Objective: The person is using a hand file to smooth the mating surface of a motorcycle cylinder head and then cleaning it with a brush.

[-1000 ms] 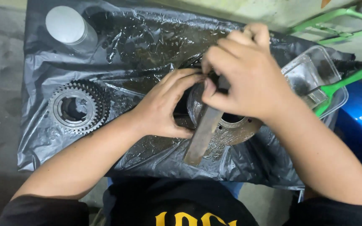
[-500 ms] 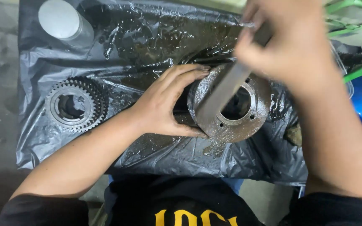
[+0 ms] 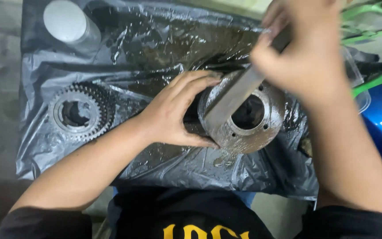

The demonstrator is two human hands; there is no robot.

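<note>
Left hand (image 3: 173, 113) grip braces oily metal hub (image 3: 253, 121); right hand (image 3: 310, 53) grip clenched on flat metal bar (image 3: 239, 90). Risk: bar slips off greasy rim, strikes left fingers.

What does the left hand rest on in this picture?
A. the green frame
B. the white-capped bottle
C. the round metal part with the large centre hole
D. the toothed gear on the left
C: the left hand grips the side of the round metal part, far from the toothed gear.
</note>
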